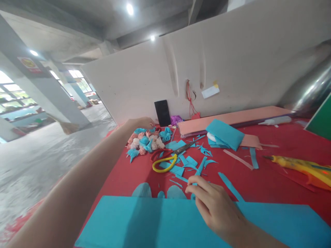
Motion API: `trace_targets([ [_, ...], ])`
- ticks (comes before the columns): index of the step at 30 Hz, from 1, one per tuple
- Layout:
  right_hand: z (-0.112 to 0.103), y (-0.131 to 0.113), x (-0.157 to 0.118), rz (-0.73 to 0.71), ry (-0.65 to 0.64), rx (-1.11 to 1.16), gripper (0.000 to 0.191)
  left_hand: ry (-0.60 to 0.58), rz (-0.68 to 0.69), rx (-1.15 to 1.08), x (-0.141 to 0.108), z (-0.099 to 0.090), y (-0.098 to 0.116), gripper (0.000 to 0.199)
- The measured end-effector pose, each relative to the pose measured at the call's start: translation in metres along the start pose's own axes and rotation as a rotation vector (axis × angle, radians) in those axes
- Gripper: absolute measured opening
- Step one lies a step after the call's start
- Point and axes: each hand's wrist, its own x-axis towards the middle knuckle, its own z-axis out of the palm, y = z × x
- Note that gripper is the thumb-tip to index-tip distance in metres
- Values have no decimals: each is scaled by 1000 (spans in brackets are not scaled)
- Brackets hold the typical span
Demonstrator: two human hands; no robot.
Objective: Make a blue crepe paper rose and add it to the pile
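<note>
My left hand reaches to the far left of the table, at the back of a pile of small crumpled paper flowers in blue, pink and white. Most of its fingers are hidden, so I cannot tell whether it grips anything. Low over a long blue crepe paper sheet, my right hand hangs with fingers loosely bent and apart, holding nothing visible. A small curled blue piece shows below its fingertips. Rounded blue paper cutouts lie at the sheet's back edge. Scissors with red and yellow handles rest among blue scraps.
A yellow glue gun lies at the right on the red tabletop. Behind are a folded blue paper packet, a long pink paper stack and a white glue bottle. A dark phone leans against the white panel.
</note>
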Motion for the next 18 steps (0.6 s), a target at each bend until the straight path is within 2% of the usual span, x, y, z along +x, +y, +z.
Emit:
trace_targets([
  [6,1,0,-1,2,3,-3,34,93,20,-20,1,1,1,26],
  [13,0,-3,1,0,19,-10,34,307,-27,-41,-10,-1,4,25],
  [16,-1,-4,1,1,33,-15,34,434,-58,-68,-26,7,17,25],
  [18,-1,-4,0,9,42,-18,33,504,-48,-105,-45,21,35,23],
])
